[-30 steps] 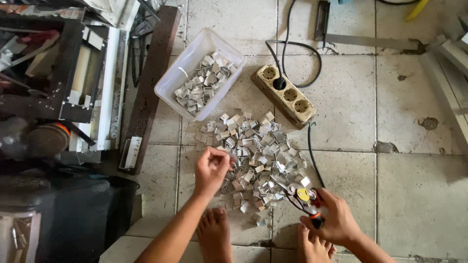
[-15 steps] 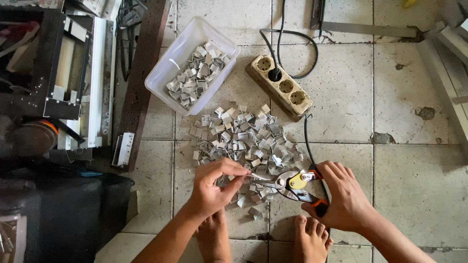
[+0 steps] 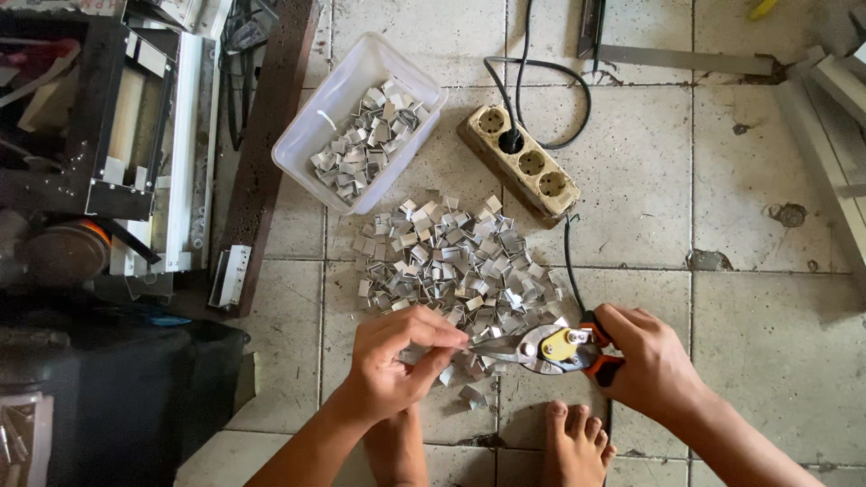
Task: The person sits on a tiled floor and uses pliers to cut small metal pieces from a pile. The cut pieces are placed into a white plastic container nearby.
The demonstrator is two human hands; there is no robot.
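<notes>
My left hand (image 3: 397, 361) pinches a small bent metal piece (image 3: 448, 347) at the near edge of a pile of such pieces (image 3: 456, 261) on the tiled floor. My right hand (image 3: 654, 361) grips the orange handles of metal snips (image 3: 555, 347), whose blades point left and meet the piece at my left fingertips. A clear plastic tub (image 3: 311, 117) beyond the pile holds several more of the pieces. My two bare feet (image 3: 577, 442) rest on the floor just below my hands.
A beige power strip (image 3: 523, 162) with a black cable plugged in lies right of the tub. A dark wooden plank (image 3: 271, 144) and a machine with white metal rails (image 3: 117, 135) fill the left side. Metal bars (image 3: 830, 99) lie at the far right.
My left hand came down from the pile with a piece and met the snips. My right hand shifted the snips leftwards and their blades now touch the piece.
</notes>
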